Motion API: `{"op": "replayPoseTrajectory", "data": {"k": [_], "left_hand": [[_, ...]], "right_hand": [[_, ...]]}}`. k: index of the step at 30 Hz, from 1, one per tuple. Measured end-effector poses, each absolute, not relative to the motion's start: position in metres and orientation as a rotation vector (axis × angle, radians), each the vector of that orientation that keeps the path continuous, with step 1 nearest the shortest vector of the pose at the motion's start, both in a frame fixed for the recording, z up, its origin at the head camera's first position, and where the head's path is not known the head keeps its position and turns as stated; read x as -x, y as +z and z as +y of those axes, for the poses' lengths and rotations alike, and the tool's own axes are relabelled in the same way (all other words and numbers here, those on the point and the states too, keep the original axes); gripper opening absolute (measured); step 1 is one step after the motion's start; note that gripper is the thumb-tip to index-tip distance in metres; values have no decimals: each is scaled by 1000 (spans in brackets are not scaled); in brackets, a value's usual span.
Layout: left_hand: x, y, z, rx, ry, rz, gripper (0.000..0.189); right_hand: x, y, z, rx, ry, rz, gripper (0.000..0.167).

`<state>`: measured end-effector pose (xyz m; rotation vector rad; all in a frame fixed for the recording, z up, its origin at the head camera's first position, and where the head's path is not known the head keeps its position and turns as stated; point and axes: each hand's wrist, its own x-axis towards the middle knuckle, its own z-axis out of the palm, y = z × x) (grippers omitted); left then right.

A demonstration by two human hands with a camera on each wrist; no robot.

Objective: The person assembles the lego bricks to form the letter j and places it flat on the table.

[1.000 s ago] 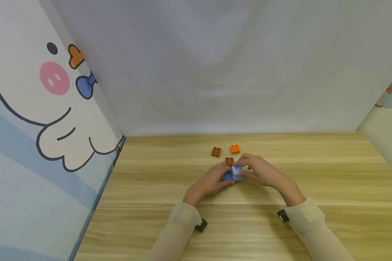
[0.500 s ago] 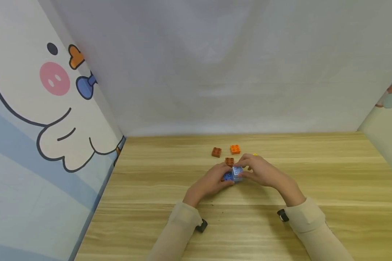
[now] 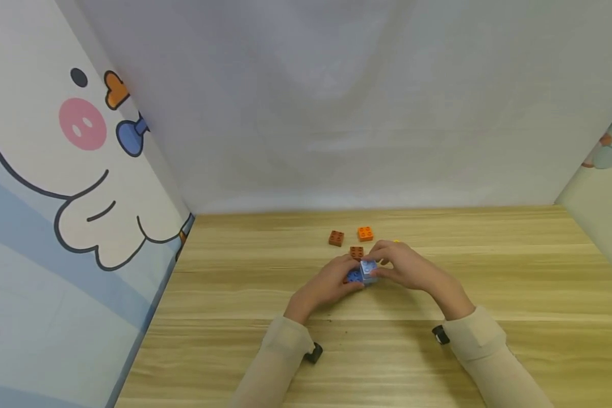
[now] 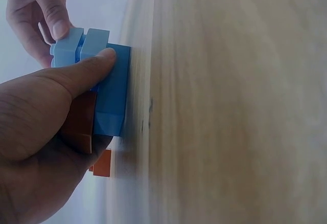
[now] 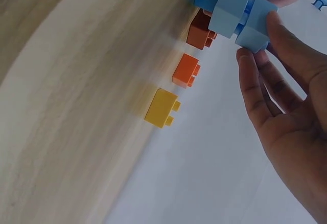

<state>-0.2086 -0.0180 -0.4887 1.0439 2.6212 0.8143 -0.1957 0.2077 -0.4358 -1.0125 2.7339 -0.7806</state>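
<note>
My right hand (image 3: 407, 265) pinches a light blue toy brick (image 5: 258, 24) between thumb and fingers. Under it sits a second light blue brick (image 5: 231, 10), with a narrow gap and studs showing between the two. Both stand on one end of a longer blue brick (image 4: 113, 98) at the tabletop. A dark brown brick (image 4: 80, 122) rides on that blue base, partly covered by my left hand (image 3: 327, 280). My left hand grips this assembly, its thumb laid across the side by the lower light blue brick and its fingers mostly hidden behind.
Beyond the hands on the wooden table (image 3: 224, 317) lie two brown bricks, one farther left (image 3: 336, 238) and a nearer brown brick (image 3: 356, 252). An orange brick (image 3: 365, 233) is behind them. A yellow brick (image 5: 162, 107) sits past my right hand. A pale curtain (image 3: 367, 141) hangs behind the table.
Both hands keep the same hold on the bricks, with no clear movement. The head view has shifted very slightly.
</note>
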Motion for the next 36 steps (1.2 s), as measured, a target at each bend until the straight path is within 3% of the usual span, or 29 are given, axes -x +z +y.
{"op": "replayPoseTrajectory", "data": {"k": [36], "left_hand": [[207,-485,-18,-1007,813,2607,41]], "right_hand": [[197,-435,207,994,-746,2735,34]]}}
